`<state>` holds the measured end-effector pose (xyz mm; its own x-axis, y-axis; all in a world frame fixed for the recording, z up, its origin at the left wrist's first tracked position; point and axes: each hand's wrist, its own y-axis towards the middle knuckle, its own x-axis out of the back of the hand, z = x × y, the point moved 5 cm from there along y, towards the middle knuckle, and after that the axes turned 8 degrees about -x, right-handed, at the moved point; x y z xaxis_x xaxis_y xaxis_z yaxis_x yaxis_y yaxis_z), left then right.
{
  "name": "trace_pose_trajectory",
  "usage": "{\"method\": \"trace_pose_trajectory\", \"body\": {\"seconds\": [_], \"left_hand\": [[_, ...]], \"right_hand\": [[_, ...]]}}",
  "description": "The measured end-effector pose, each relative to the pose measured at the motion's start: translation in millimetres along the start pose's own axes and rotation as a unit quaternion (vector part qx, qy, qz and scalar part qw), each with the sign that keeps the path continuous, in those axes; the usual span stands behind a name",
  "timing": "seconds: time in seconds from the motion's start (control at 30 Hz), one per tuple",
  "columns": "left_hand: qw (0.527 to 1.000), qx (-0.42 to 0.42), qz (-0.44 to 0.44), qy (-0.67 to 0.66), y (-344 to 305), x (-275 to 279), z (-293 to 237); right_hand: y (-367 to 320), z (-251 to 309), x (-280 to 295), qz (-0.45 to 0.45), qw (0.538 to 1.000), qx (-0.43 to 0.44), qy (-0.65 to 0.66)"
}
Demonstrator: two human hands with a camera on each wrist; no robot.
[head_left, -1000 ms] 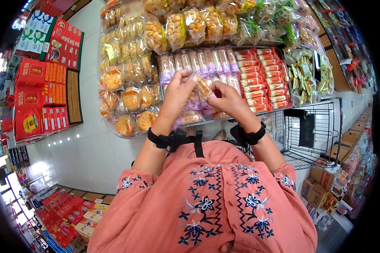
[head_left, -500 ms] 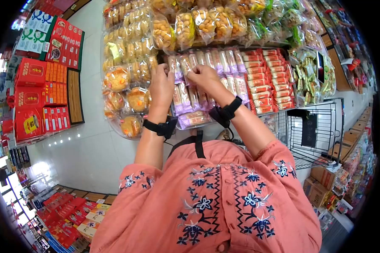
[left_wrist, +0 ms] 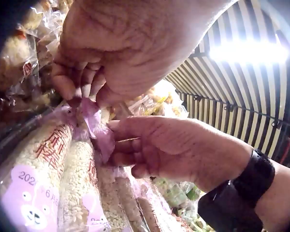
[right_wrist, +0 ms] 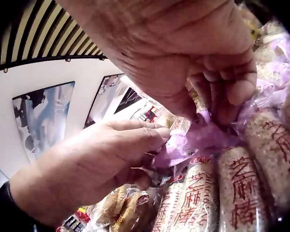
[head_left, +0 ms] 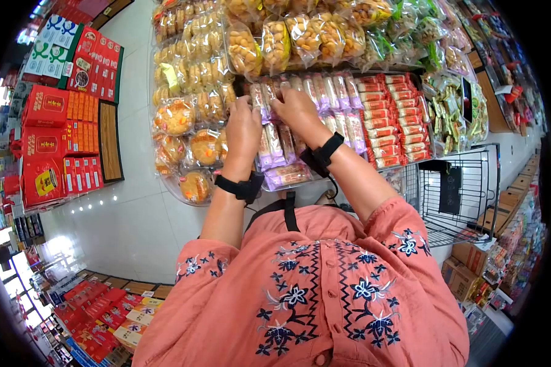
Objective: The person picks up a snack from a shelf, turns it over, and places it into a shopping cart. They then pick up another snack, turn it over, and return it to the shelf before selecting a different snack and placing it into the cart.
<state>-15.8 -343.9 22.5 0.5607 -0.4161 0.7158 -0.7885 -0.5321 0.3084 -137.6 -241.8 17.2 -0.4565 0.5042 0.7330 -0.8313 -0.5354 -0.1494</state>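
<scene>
Wrapped sesame sticks [right_wrist: 241, 193] with red lettering and purple wrapper ends lie in a row. Over the left end of these rows, my left hand [head_left: 243, 131] and right hand [head_left: 298, 114] work close together. Both hands pinch the purple end of a wrapper [left_wrist: 100, 126], as the left wrist view shows. In the right wrist view, the right thumb and fingers close on the gathered purple plastic [right_wrist: 210, 133], the left fingertips at its other side. From above, the hands partly cover the sticks beneath.
Bagged round cakes [head_left: 176, 116] lie left of the sticks, and bags of yellow snacks [head_left: 275, 46] behind them. Red-wrapped sticks [head_left: 386, 144] and green packets [head_left: 450, 113] are to the right. A wire cart [head_left: 459, 202] stands at the near right.
A wrapped stick was held up between both hands nearer the body. The hands have since lowered and reached farther over the rows; lately the left hand has shifted slightly right.
</scene>
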Motion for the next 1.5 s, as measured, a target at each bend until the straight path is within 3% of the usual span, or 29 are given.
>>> {"method": "trace_pose_trajectory", "body": {"seconds": [0.5,0.6,0.7,0.87,1.07,1.3,1.43,1.5], "left_hand": [[0.999,-0.039,0.015,0.028,-2.1,3.5,-12.0],[0.996,-0.061,0.016,0.07,-7.5,21.2,-26.0],[0.996,-0.08,0.004,0.023,-18.8,39.0,-38.8],[0.998,-0.061,0.032,0.0,-31.5,26.9,-35.0],[0.998,-0.054,0.026,-0.003,-17.8,20.1,-38.5],[0.998,-0.06,0.008,0.012,-31.5,21.0,-39.8],[0.993,-0.061,0.05,-0.088,-45.2,16.7,-55.9],[0.974,0.026,0.106,-0.198,-51.6,5.4,-69.9]], "right_hand": [[-2.6,-0.1,-2.0,-0.009,1.0,0.022,-0.015],[-10.5,-2.8,11.6,-0.077,0.994,0.077,0.029],[-28.2,-8.6,36.0,-0.07,0.986,0.102,0.109],[-58.2,-34.1,68.8,-0.029,0.984,0.042,0.171],[-53.4,-54.0,57.5,-0.044,0.987,0.065,0.14],[-32.9,-35.3,26.4,-0.021,0.99,0.078,0.118],[-42.2,-30.2,36.5,0.004,0.967,0.138,0.215],[-44.5,-40.5,36.0,0.02,0.969,0.119,0.216]]}}
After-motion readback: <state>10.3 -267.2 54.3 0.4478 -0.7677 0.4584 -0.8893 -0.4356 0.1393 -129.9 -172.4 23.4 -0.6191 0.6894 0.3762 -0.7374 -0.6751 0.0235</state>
